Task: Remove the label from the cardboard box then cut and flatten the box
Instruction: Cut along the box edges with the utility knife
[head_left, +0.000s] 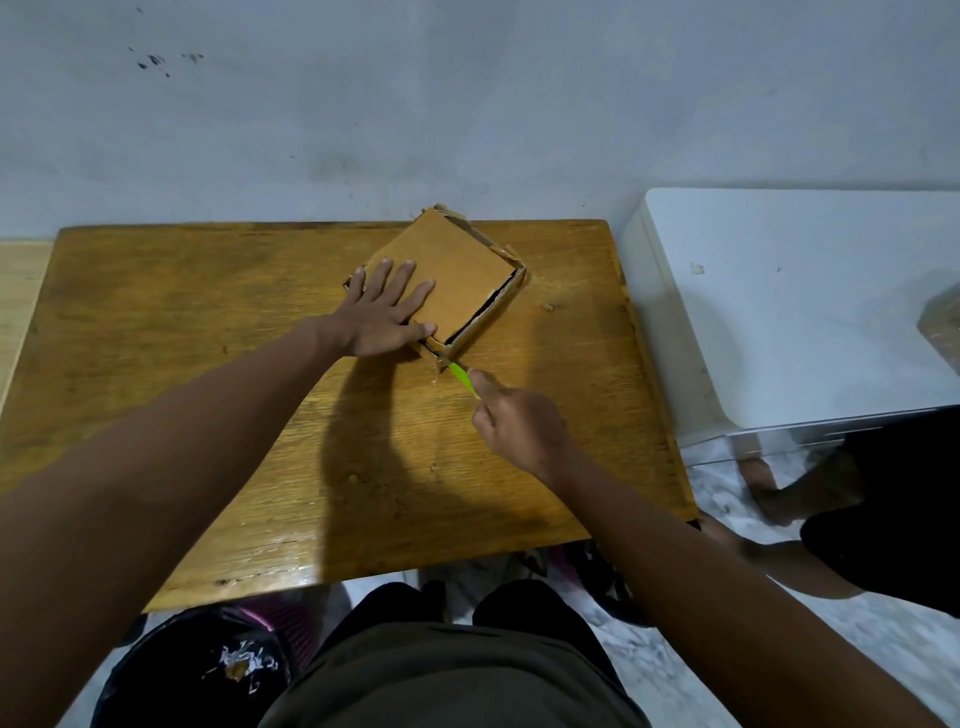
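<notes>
Your left hand lies flat on the brown cardboard box, at the back of the wooden table. Your right hand grips the green-handled knife, which points up-left into the box's near corner.

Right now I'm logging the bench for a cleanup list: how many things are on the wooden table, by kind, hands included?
Cardboard box: 1
Green-handled cutter, at the box's near corner: 1
Hands: 2, left hand flat on the box, right hand gripping the cutter
Total: 4
</notes>
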